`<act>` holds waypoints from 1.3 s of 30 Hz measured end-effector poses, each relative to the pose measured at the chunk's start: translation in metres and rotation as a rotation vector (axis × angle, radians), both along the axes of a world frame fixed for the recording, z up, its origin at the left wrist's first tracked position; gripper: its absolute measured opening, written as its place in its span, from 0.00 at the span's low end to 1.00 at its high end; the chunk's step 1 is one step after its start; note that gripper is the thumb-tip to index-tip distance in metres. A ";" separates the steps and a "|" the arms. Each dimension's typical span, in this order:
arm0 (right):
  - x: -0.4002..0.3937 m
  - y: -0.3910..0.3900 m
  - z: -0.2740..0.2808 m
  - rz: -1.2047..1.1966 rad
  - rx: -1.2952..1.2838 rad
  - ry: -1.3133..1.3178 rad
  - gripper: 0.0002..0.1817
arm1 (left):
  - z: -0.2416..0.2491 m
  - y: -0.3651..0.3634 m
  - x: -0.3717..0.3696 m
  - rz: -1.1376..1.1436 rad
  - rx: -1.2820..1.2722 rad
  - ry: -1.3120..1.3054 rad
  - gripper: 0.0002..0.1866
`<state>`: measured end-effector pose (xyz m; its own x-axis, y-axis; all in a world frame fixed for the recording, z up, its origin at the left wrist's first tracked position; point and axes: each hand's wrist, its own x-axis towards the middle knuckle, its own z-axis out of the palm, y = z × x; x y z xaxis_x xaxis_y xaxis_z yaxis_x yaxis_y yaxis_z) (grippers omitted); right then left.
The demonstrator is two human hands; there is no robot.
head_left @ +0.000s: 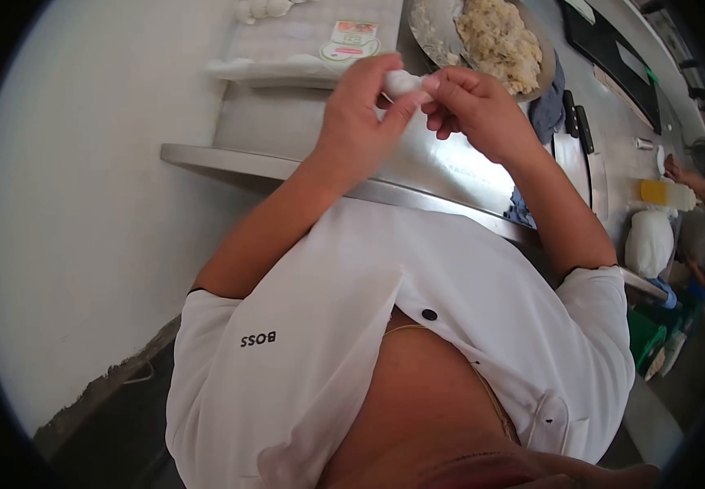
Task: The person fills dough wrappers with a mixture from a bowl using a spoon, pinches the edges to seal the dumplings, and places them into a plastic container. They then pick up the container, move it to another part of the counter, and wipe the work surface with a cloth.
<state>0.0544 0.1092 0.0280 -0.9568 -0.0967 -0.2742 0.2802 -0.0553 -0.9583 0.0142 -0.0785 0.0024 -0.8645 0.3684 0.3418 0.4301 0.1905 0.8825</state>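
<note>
A small white dough piece is held between my two hands above the steel counter's front part. My left hand curls around its left side, with the thumb below it. At its right end, my right hand pinches the dough between thumb and forefinger, the other fingers bent. Behind my hands lies a pale covered tray or pack with a printed label. White rounded pieces rest on its far left. A metal bowl holds a lumpy pale filling.
The steel counter meets a white wall at left. Right of the bowl are a dark cloth, two black-handled knives and a black board. Farther right, another person's hand is near a yellow bottle and a white bag.
</note>
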 end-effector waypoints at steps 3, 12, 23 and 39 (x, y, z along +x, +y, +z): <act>0.002 0.000 -0.001 -0.010 0.005 0.080 0.12 | 0.005 0.000 0.003 -0.099 -0.050 0.297 0.21; 0.006 0.001 -0.010 0.067 0.588 0.613 0.10 | 0.014 -0.003 -0.001 -0.336 0.442 -0.995 0.18; -0.017 -0.015 -0.016 -0.023 0.502 0.509 0.10 | 0.020 -0.012 -0.019 -0.196 0.469 -0.983 0.18; -0.223 -0.089 -0.032 0.149 0.915 0.498 0.19 | 0.026 -0.069 -0.070 0.153 0.211 -0.636 0.18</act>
<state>-0.1688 0.0198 -0.0042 -0.9769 -0.1777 0.1190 -0.2127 0.7501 -0.6262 -0.0555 -0.1476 0.0288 -0.9580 0.2073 -0.1980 -0.2015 0.0042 0.9795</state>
